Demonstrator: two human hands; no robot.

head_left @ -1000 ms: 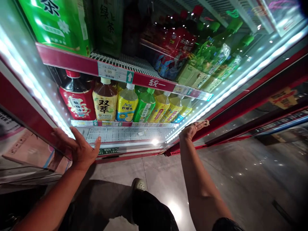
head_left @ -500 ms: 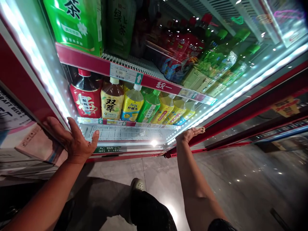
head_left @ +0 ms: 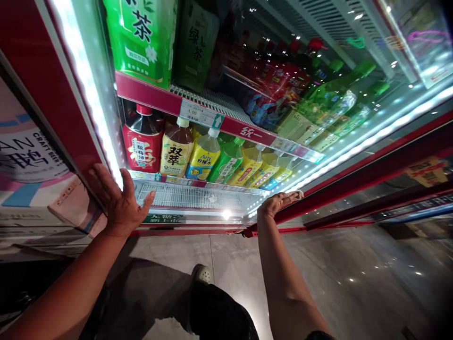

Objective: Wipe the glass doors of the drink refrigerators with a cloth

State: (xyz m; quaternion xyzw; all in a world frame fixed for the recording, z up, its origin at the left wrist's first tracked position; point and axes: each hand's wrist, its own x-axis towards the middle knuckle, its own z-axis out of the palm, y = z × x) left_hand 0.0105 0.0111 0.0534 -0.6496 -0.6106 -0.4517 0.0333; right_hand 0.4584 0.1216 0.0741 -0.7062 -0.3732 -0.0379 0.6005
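Note:
A lit, red-framed drinks cooler (head_left: 74,108) fills the upper view, with a row of bottles on its lower shelf. My left hand (head_left: 122,200) is spread against the left edge of the frame, fingers apart and holding nothing. On the right edge of the frame rests my right hand (head_left: 278,203), its fingers together around a pale cloth-like bit (head_left: 295,194), small and hard to make out. Nearest my left hand stands a red-labelled bottle (head_left: 142,141), with a yellow-labelled brown bottle (head_left: 177,150) beside it.
Large green tea bottles (head_left: 141,42) stand on the upper shelf, behind its red price strip (head_left: 148,92). Boxes (head_left: 31,151) are stacked at the left. Below are the grey floor (head_left: 230,264) and my shoe (head_left: 202,274). Another red-framed cooler edge (head_left: 354,212) runs along the right.
The view has shifted, so the cooler's left side and shelves appear further right. Both hands stay on the frame edges, with my left hand slightly further right in the picture.

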